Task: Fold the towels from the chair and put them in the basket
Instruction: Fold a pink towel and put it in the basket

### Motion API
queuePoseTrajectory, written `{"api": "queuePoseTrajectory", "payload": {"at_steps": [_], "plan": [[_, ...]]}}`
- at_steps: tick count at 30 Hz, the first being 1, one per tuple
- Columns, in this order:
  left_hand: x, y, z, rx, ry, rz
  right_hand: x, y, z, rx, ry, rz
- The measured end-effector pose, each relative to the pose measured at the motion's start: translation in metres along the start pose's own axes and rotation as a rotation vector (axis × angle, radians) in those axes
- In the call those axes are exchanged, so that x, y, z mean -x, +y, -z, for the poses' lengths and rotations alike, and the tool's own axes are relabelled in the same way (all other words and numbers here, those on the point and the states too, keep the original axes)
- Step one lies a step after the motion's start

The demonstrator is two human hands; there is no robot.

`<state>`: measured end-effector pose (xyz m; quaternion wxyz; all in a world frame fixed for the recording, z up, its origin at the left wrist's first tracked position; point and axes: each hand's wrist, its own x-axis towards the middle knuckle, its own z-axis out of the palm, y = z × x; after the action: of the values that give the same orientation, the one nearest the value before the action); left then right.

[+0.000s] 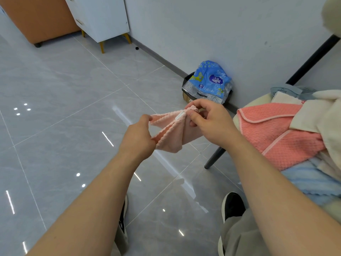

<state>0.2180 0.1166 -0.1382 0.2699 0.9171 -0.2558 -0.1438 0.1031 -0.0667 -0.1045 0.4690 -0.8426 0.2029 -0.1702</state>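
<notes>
A small pale pink towel (172, 131) with a white loop tag hangs in the air above the floor, bunched between both hands. My left hand (137, 138) pinches its left edge. My right hand (210, 121) grips its top right corner near the tag. To the right, the chair (258, 99) holds a pile of towels: a coral towel (276, 133) on top, cream ones (321, 115) behind, and a light blue one (313, 183) at the front. No basket is in view.
A blue plastic tissue pack (212, 80) sits on a dark box against the wall. A white cabinet (101, 17) and an orange piece of furniture (36, 17) stand at the back left. Glossy grey tiles cover the floor; my shoes (232, 206) are below.
</notes>
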Motion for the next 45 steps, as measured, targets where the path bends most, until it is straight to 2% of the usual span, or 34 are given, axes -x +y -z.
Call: {"api": "queuePoseTrajectory", "payload": {"at_steps": [11,16,21,24,27,31,36,38,41,43,44,45], "plan": [[-0.003,-0.001,-0.002,-0.056,-0.128,-0.045,0.000,0.004,0.002,-0.004,-0.033,0.025],[-0.009,-0.006,0.000,-0.269,-0.192,-0.025,-0.001,0.009,0.003,0.010,-0.049,0.010],[-0.014,-0.014,0.003,-0.367,-0.044,0.036,-0.001,0.014,0.004,0.064,-0.117,-0.029],[-0.014,-0.018,0.006,-0.341,0.081,-0.020,0.000,0.015,0.005,0.136,-0.085,-0.023],[-0.013,-0.017,0.010,-0.336,0.105,-0.048,0.000,0.018,0.006,0.192,-0.078,-0.055],[-0.013,-0.016,0.012,-0.407,0.021,-0.025,-0.001,0.021,0.004,0.177,-0.104,-0.131],[-0.015,-0.015,0.014,-0.427,-0.067,-0.007,-0.002,0.018,0.004,0.029,-0.148,-0.200],[-0.014,-0.015,0.015,-0.421,-0.136,-0.009,-0.001,0.021,0.005,0.005,-0.221,-0.217],[-0.012,-0.017,0.015,-0.449,-0.252,0.016,0.002,0.025,0.009,0.185,-0.440,-0.252],[-0.010,-0.014,0.014,-0.414,-0.179,-0.016,0.006,0.027,0.005,0.300,-0.545,-0.292],[-0.010,-0.012,0.015,-0.377,-0.055,-0.065,0.006,0.028,0.000,0.351,-0.480,-0.262],[-0.009,-0.009,0.016,-0.330,0.112,-0.125,0.004,0.028,-0.005,0.410,-0.316,-0.190]]}}
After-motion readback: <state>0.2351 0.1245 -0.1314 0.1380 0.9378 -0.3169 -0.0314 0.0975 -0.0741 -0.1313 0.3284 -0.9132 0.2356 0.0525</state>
